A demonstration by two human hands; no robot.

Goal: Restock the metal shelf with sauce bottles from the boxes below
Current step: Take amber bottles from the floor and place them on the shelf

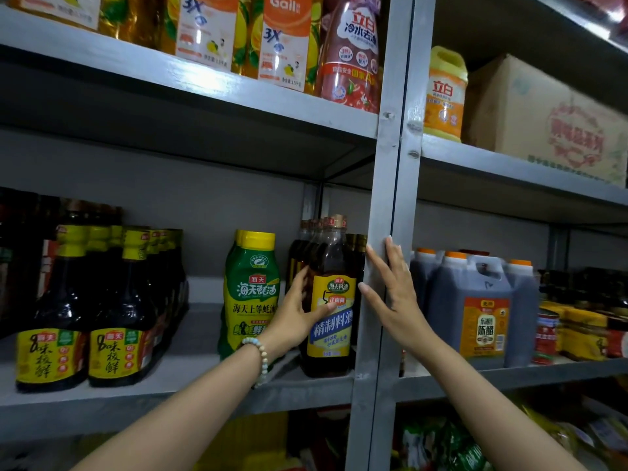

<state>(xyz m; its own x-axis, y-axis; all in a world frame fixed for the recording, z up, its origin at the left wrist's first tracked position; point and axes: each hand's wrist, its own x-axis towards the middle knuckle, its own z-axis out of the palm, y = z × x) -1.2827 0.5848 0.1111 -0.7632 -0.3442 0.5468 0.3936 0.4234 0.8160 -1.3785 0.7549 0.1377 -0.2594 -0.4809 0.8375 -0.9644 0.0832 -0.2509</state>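
Left hand [299, 314] cups the front wine bottle [329, 300] on the shelf [190, 385], right hand [390, 290] flat and released on the post [380, 185]; best nudged squarely back, label forward.

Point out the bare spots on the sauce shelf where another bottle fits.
Widest bare patch: shelf board between the soy sauce bottles and the green oyster sauce bottles. It is crowded by the upright post, where the left hand touches the cooking wine bottle.
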